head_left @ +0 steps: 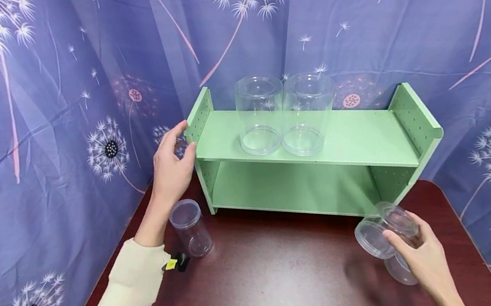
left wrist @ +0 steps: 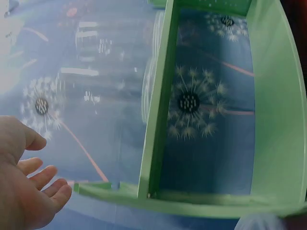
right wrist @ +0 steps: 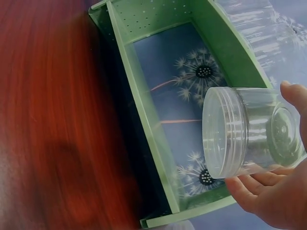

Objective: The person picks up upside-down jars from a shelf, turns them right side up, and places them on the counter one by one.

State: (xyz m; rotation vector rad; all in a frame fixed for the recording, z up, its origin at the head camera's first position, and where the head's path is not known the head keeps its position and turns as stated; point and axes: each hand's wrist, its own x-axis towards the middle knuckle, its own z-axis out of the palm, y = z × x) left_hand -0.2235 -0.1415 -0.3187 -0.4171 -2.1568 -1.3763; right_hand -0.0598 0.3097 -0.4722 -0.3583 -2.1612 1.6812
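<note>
**Jar, clear plastic, empty.** It is in your right hand, tipped on its side and held off the worktop, in front of the right end of the shelf. Your fingers curl under its wall and your thumb lies over the base end; the wide threaded mouth points away from your palm. No lid shows on it.

- Weight: judged light, a thin shell with nothing inside.
- Stiffness: probably firm at the threaded rim and base; the wall between may give under a hard squeeze.
- Surface: smooth and glossy, likely slippery against bare skin, especially while tilted.
- Fragility: should dent or crack rather than shatter.
- Best hold: wrap around the mid-wall, thumb opposite the fingers, or pinch the ribbed rim, which offers more grip.

**Second jar.** Just below your right fingers, on the worktop, partly hidden by the hand.

**Small jar.** Upright on the worktop, just beside your left wrist.

**Two tall jars.** Side by side on the top shelf board, beyond your left fingers and well apart from your right ones.

**Left hand.** Fingers relaxed and spread, gripping nothing, fingertips at the shelf's left side panel.
</note>
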